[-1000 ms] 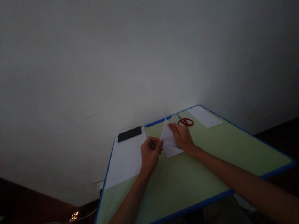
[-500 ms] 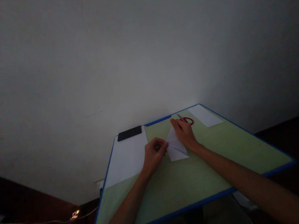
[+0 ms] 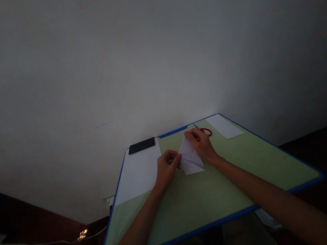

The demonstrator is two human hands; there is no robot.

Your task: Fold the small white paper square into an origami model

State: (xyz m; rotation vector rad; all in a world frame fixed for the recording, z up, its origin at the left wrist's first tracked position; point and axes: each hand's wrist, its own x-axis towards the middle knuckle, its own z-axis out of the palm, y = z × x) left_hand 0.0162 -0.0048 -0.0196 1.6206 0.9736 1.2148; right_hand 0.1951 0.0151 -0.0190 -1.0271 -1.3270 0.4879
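A folded piece of white paper is between my hands over the middle of the green table, with a crease running down across it to the right. My left hand pinches its left edge between thumb and fingers. Higher up, my right hand is closed on the paper's upper corner, and the palm hides part of its right side. Just behind the right hand lie red-handled scissors, their blades partly visible and pointing away to the left.
The green table has a blue edge and stands against a pale wall. A large white sheet lies at the left with a dark flat object on its far end. At the far right is a white paper strip.
Both hands and the folded paper have shifted slightly to the left. The grip of each hand on the paper looks much the same.
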